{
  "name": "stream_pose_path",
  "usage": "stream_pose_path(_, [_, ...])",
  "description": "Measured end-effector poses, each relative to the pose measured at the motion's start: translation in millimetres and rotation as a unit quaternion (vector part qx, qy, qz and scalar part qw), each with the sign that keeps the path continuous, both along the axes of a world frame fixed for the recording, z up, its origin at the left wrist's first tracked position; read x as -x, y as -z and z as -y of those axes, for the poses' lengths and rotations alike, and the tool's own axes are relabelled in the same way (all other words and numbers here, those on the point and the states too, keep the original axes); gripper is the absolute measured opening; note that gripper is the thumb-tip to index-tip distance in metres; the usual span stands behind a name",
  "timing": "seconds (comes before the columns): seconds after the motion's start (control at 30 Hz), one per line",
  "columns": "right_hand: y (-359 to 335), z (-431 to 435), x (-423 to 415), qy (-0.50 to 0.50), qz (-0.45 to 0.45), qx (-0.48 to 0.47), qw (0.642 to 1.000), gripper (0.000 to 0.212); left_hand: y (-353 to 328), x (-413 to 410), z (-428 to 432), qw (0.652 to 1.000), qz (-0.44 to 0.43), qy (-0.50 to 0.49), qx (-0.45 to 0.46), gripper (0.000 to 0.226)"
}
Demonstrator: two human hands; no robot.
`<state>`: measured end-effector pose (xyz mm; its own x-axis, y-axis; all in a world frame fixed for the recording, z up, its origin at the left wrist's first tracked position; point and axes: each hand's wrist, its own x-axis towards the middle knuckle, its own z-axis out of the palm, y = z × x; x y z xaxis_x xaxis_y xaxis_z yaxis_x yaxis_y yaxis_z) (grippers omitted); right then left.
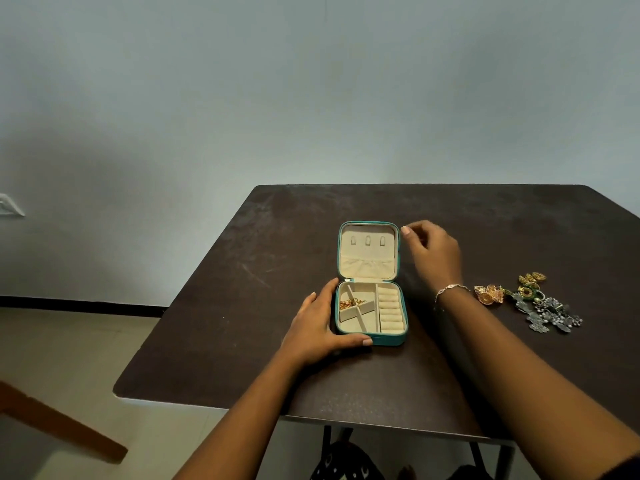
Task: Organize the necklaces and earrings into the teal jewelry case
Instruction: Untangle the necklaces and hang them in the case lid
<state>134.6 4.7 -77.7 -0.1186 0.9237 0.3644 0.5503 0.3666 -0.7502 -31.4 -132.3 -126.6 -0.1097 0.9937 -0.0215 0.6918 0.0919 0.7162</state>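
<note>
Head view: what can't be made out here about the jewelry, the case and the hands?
All in the head view.
- Gold piece in the teal jewelry case: too small to tell necklace from earring.
- Jewelry pile on the table: tangled, pieces cannot be counted.
- Right hand at the lid corner: blurred, contact unclear.
- Dark patterned thing under the table: cut off by bottom edge.

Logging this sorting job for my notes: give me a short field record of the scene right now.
case: teal jewelry case, open, lid laid flat back
inside: gold piece in a far left compartment
left hand: rests against the case's near left corner
right hand: by the lid's far right corner; grip unclear
loose jewelry: pile on the table, right of the case
</note>
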Motion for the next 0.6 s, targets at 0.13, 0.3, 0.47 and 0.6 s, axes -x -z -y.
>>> stream_pose_path(0.13, [-14.6, 28.2, 0.5, -0.156, 0.017, -0.042, 0.987, 0.009, -4.5, -2.7, 2.1, 1.0, 0.001, 0.006, -0.019, 0.106])
stream_pose_path(0.3, [-8.8, 49.7, 13.3, -0.276, 0.229, -0.03, 0.933, 0.02, -6.0, -4.5, 3.1, 1.0, -0.004, 0.005, -0.024, 0.105])
stream_pose_path(0.47, [3.7, 55.8, 18.5, -0.263, 0.332, -0.04, 0.905, 0.018, -2.5, -2.7, 2.4, 1.0, -0.003, 0.004, -0.012, 0.107])
stream_pose_path(0.6, [9.4, 57.7, 16.9, -0.258, 0.331, -0.067, 0.905, 0.017, -1.6, -1.8, 0.8, 1.0, -0.004, 0.005, -0.002, 0.109])
